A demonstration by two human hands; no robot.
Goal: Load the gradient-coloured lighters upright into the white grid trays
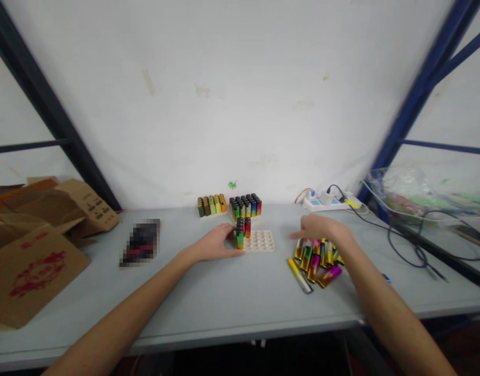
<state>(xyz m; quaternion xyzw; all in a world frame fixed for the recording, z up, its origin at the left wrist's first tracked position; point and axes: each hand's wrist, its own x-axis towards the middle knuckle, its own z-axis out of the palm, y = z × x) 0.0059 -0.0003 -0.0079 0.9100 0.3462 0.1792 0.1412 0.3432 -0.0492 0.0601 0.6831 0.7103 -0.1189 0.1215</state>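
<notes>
At the left end of a white tray with round holes (263, 241), my left hand (218, 243) grips its edge, thumb along the front and fingers behind. A few lighters (240, 240), green to red with dark tops, stand upright in that end, partly hidden by the hand. My right hand (320, 227) is over the far edge of a pile of shiny lighters (313, 267) in gold, pink and green. One digit points left, apart from the bent fingers; I see nothing held. A yellow lighter (297, 271) lies at the pile's front left.
Two filled trays, one of yellow-brown lighters (212, 205) and one of multicoloured lighters (245, 206), stand by the wall. A power strip (334, 201) and black cables (406, 256) lie right. Cardboard boxes (39, 266) and a blurred dark item (141, 243) are left.
</notes>
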